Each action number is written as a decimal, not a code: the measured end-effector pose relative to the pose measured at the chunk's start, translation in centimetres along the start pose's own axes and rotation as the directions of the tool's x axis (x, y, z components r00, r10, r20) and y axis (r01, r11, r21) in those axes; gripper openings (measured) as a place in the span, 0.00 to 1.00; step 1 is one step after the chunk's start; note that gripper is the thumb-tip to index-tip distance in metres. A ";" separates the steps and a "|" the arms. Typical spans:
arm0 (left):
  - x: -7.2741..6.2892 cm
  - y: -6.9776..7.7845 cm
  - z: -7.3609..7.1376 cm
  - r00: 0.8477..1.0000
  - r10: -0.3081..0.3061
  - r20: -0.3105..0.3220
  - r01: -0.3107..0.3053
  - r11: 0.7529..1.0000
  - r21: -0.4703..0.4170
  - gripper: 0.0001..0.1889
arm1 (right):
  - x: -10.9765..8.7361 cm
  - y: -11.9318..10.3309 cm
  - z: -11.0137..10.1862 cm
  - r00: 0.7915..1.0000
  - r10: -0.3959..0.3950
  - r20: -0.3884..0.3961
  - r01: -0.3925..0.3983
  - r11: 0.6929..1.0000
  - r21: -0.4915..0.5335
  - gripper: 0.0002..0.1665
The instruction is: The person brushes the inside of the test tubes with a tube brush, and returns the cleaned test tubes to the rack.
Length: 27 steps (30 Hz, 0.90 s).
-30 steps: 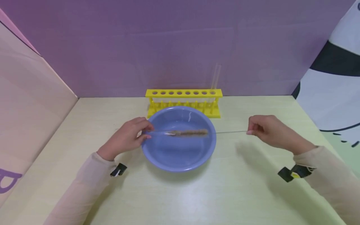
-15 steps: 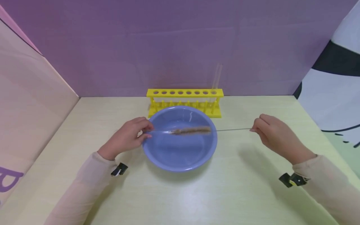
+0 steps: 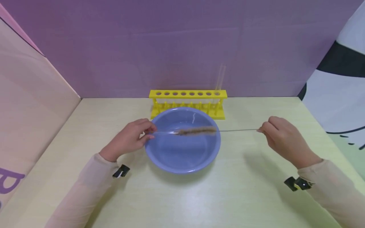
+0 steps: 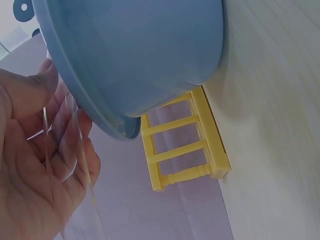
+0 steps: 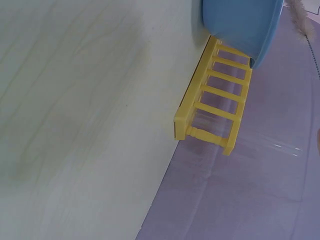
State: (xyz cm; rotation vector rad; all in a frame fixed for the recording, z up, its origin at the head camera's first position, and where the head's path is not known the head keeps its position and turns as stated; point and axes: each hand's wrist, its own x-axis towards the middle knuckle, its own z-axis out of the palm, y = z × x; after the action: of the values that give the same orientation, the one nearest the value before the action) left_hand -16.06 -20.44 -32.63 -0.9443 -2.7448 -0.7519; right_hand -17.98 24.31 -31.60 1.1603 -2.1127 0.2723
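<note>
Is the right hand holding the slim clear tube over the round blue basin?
No, the right hand pinches the thin grey wire handle of the brown bristled brush, while the left hand holds the clear tube.

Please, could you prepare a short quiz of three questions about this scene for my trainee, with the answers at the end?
1. Multiple choice: The left hand holds a clear tube. Which part of the brush does the right hand pinch?
A) its bristles
B) its wire handle
C) no part of it

2. True or false: Seen from the person, the yellow rack stands behind the blue basin.

3. Fill in: In the head view, another clear tube stands in the last hole on the ____ side of the rack.

Key: 1. B; 2. true; 3. right
</note>
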 end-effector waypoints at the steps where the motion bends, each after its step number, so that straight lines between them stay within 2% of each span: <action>1: 0.0 0.0 0.0 1.000 -0.001 0.003 0.001 1.000 0.000 0.09 | 0.0 0.0 0.0 1.000 0.001 -0.014 0.000 1.000 0.005 0.19; 3: 0.0 -0.1 0.0 1.000 0.001 0.007 -0.001 1.000 -0.003 0.09 | -0.1 0.0 0.1 0.999 -0.004 -0.038 0.004 1.000 0.000 0.19; 5: 0.0 -0.1 -0.1 1.000 -0.003 0.011 0.003 1.000 0.002 0.08 | -0.2 0.0 0.2 0.998 -0.011 -0.061 0.010 1.000 -0.018 0.27; 6: -0.1 -0.2 -0.1 1.000 -0.007 0.013 0.007 1.000 0.003 0.08 | -0.3 0.1 0.2 0.997 -0.010 -0.071 0.009 1.000 -0.021 0.27; 11: -0.3 -0.5 -0.4 1.000 -0.028 0.008 0.028 1.000 0.012 0.08 | -0.9 0.6 -0.1 0.997 -0.021 -0.081 0.018 0.999 -0.035 0.27; 17: -0.5 -1.0 -0.3 1.000 -0.017 -0.008 0.018 1.000 0.016 0.08 | -1.4 0.7 -0.4 0.995 -0.005 -0.098 0.004 1.000 -0.013 0.27; 27: -0.5 -0.9 -0.4 0.999 -0.033 0.003 0.033 0.999 0.014 0.08 | -1.9 0.8 -0.5 0.991 0.002 -0.132 -0.008 0.999 -0.047 0.27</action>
State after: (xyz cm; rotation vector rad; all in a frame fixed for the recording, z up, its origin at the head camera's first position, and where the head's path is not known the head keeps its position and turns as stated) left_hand -16.21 -21.51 -32.74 -0.9001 -2.7712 -0.7363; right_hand -17.70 26.30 -32.39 1.0796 -1.9969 0.2914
